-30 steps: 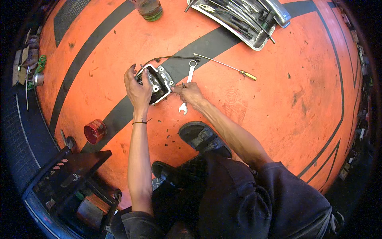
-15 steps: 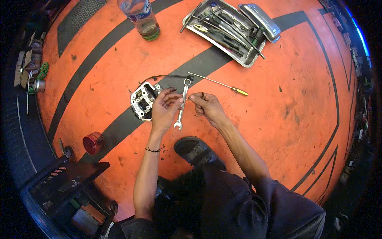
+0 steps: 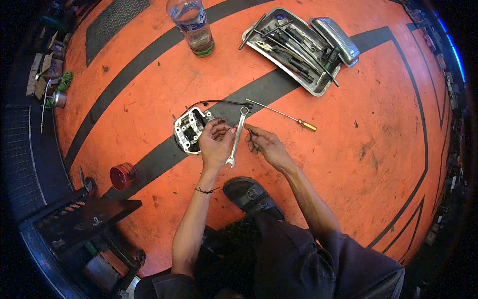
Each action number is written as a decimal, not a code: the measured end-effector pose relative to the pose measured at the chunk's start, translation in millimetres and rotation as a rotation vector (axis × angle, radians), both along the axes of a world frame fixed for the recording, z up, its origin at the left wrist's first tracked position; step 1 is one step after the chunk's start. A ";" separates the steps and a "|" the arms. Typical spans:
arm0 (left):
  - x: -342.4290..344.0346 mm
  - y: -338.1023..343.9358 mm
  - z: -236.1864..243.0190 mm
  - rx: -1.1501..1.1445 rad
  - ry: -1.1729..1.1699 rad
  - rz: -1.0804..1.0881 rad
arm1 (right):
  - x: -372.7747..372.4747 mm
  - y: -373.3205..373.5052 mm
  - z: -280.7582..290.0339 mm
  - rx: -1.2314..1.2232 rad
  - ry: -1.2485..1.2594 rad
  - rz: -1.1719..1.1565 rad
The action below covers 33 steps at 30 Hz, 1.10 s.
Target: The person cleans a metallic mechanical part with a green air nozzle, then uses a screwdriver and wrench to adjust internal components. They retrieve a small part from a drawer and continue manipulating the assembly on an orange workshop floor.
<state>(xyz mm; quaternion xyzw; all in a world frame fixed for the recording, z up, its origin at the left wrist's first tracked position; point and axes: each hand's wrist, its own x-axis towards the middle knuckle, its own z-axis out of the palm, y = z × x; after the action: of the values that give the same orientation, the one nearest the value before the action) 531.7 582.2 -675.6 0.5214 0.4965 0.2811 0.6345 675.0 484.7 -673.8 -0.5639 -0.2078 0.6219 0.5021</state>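
My left hand [image 3: 216, 144] is closed, thumb and fingertips drawn together just left of a combination wrench [image 3: 237, 139]. The wrench appears to lie on the floor, ring end away from me and open end towards me. Across from it, my right hand [image 3: 265, 145] has its fingers curled in a pinch. Anything in either hand is too small or hidden to name. Beside my left fingers stands a silver metal engine part, like a cylinder head [image 3: 189, 130], with a black cable [image 3: 221, 101] running behind it. A screwdriver [image 3: 306, 125] with a yellow handle lies to the right.
Farther right is a metal tray [image 3: 318, 91] of tools, its corner near a silver case-like part [image 3: 336, 40]. A clear plastic bottle [image 3: 196, 31] stands at the back. A red round container [image 3: 123, 176] and a dark metal stand [image 3: 94, 219] are at the left. My sandalled foot [image 3: 251, 194] is close below.
The whole view has shifted, so everything sits slightly lower and farther right. My right fingers have curled in more. The wrench keeps its place beside the screwdriver tip.
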 end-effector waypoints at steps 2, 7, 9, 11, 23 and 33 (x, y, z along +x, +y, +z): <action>2.7 -2.9 5.4 0.078 0.024 -0.024 | -1.9 -0.1 7.6 0.058 -0.064 0.053; 10.3 -9.1 13.3 0.081 -0.028 -0.121 | -1.8 0.2 1.8 0.108 -0.105 0.022; 8.6 -11.5 6.2 0.221 0.019 -0.147 | -0.2 2.2 7.3 0.112 -0.126 0.027; 7.6 -12.0 7.6 0.317 0.058 -0.171 | -0.3 2.8 9.0 0.101 -0.099 0.017; 1.8 -13.1 -1.7 0.349 -0.014 -0.316 | -5.6 1.2 -5.9 0.142 0.003 -0.102; -8.6 26.3 28.1 0.287 0.154 -0.307 | 11.1 -3.6 -24.9 -0.229 0.221 -0.300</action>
<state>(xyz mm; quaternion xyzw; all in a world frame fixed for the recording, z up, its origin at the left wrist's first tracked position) 523.1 608.5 -647.4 0.6957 0.4132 0.2083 0.5494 686.2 481.1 -698.6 -0.5703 0.0068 0.6178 0.5413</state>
